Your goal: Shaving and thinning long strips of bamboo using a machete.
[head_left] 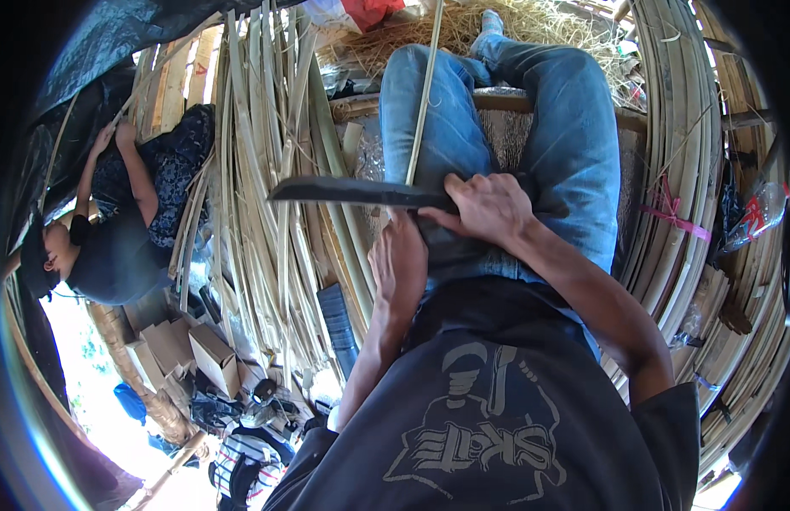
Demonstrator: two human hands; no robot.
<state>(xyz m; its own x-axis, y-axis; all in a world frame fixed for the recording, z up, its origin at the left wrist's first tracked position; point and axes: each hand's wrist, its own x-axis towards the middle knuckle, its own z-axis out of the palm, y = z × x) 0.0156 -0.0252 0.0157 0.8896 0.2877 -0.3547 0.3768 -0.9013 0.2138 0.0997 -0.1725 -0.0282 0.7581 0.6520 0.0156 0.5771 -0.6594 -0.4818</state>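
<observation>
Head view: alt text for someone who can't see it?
A right hand grips a long dark knife crosswise above jeans, where it appears to cross a thin pale strip; the left hand is close by. Long pale slats flank both sides; another person in dark clothes is at far left.

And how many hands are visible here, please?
4: the wearer's left hand just below the knife, the right hand on its handle, and a co-worker's two hands close together at upper left. I see no others.

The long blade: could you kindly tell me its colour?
The long blade is dark, nearly black, best in the head view.
</observation>
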